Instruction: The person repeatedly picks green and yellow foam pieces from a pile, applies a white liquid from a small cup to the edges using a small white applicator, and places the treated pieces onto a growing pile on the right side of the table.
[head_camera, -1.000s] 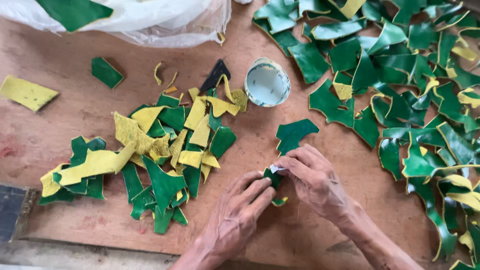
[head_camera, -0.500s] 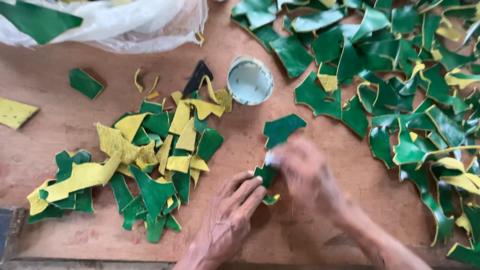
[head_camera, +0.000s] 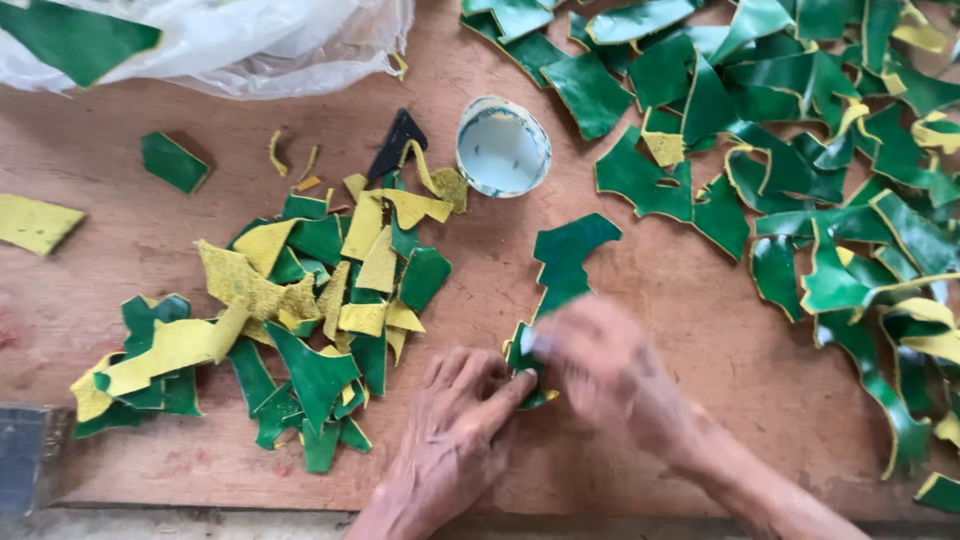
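Observation:
My left hand (head_camera: 455, 425) lies on the brown board, fingertips pressing on a small green scrap (head_camera: 522, 362) with a yellow edge. My right hand (head_camera: 605, 365) is blurred with motion and touches the same scrap from the right; what its fingers grip is unclear. Just beyond the scrap lies a larger green leather-like piece (head_camera: 570, 258). A small round white container (head_camera: 502, 146) with pale liquid sits farther up the board.
A pile of green and yellow offcuts (head_camera: 300, 320) lies left of my hands. Many larger green pieces (head_camera: 820, 170) cover the right side. A clear plastic bag (head_camera: 250, 40) sits at the top left. A dark block (head_camera: 22, 460) stands at the lower left edge.
The view has shifted slightly. My right hand keeps moving quickly over the small scrap, more blurred now, while my left hand stays pressed on it.

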